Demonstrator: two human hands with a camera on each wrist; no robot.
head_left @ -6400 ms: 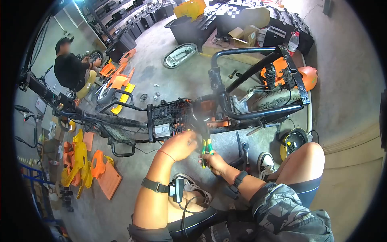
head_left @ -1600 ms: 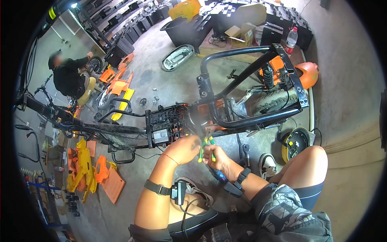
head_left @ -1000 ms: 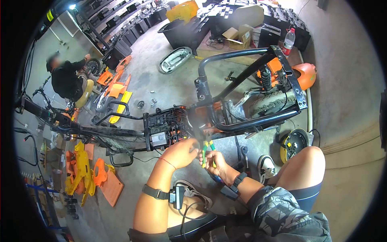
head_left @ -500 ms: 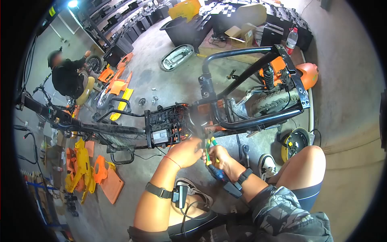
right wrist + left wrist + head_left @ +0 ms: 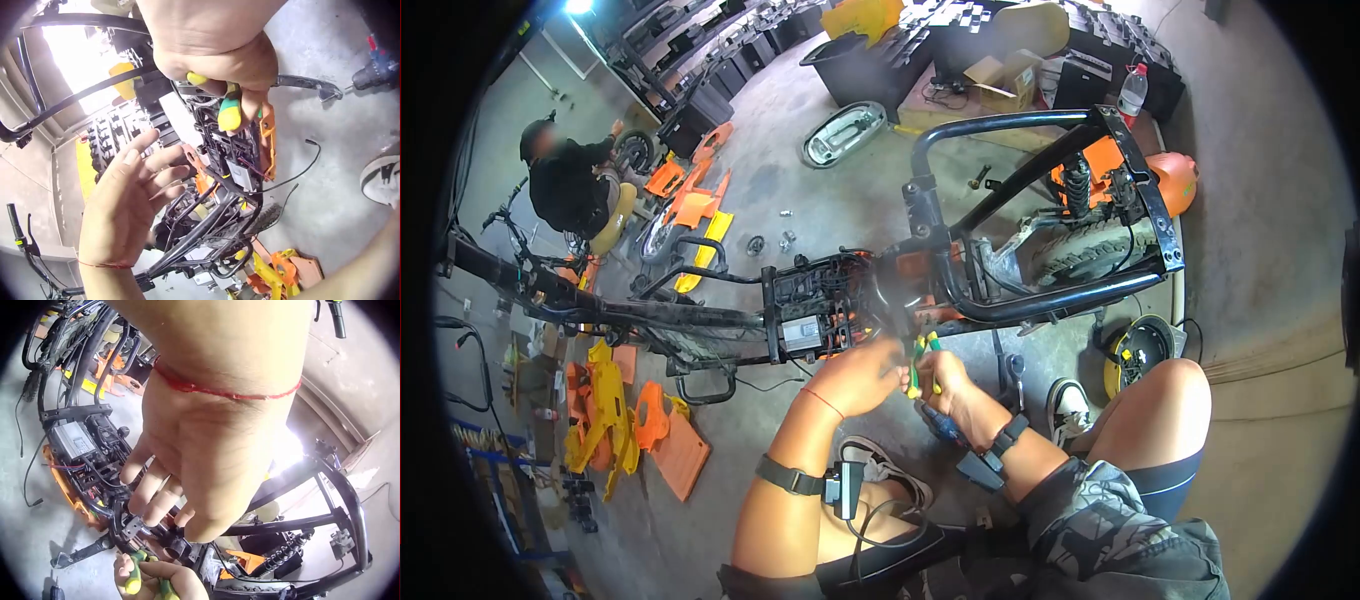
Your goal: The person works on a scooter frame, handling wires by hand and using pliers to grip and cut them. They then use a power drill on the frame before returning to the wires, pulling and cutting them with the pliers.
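In my right hand (image 5: 952, 382) is a pair of pliers (image 5: 916, 370) with green and yellow handles, pointed at the middle of a stripped black vehicle frame (image 5: 1060, 290). The right wrist view shows the fingers curled round one pliers handle (image 5: 229, 115). The pliers' tip is hidden among the frame parts. Just left of the pliers is my left hand (image 5: 852, 378), beside the frame. Seen from the right wrist, that left hand (image 5: 125, 206) has loosely spread fingers and nothing in its grasp.
A blue power drill (image 5: 376, 74) lies on the floor, partly behind my right forearm in the head view. A ratchet wrench (image 5: 1015, 370) and a yellow helmet (image 5: 1112, 365) lie to the right. Orange and yellow panels (image 5: 605, 410) are on the left; another person (image 5: 570, 180) sits behind them.
The pliers stay in my right hand at the same part of the frame, while their handles shift and tilt slightly. My left hand stays close beside them. The seated person has raised a hand.
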